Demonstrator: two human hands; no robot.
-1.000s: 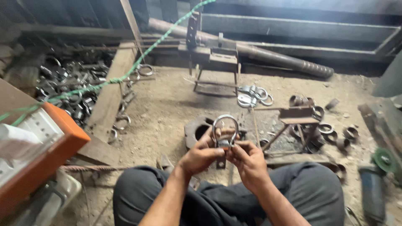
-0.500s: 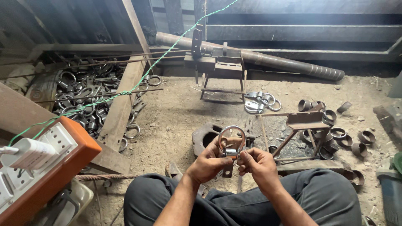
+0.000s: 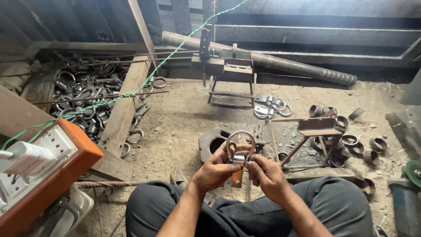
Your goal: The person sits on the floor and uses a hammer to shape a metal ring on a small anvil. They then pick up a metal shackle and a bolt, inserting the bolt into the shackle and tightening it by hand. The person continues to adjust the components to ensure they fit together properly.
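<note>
I am gripping a ring clamp (image 3: 240,149) between my left hand (image 3: 215,169) and right hand (image 3: 268,174) — both closed on it. It is sitting higher than a second ago — fingers still working its base.

Metal ring's (image 3: 240,145) lower ends hidden behind both hands' fingers (image 3: 228,159).

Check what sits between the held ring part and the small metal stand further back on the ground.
Head view: mostly bare dirt floor between the ring part and the metal stand; only a dark metal block lies just behind the hands.
</note>
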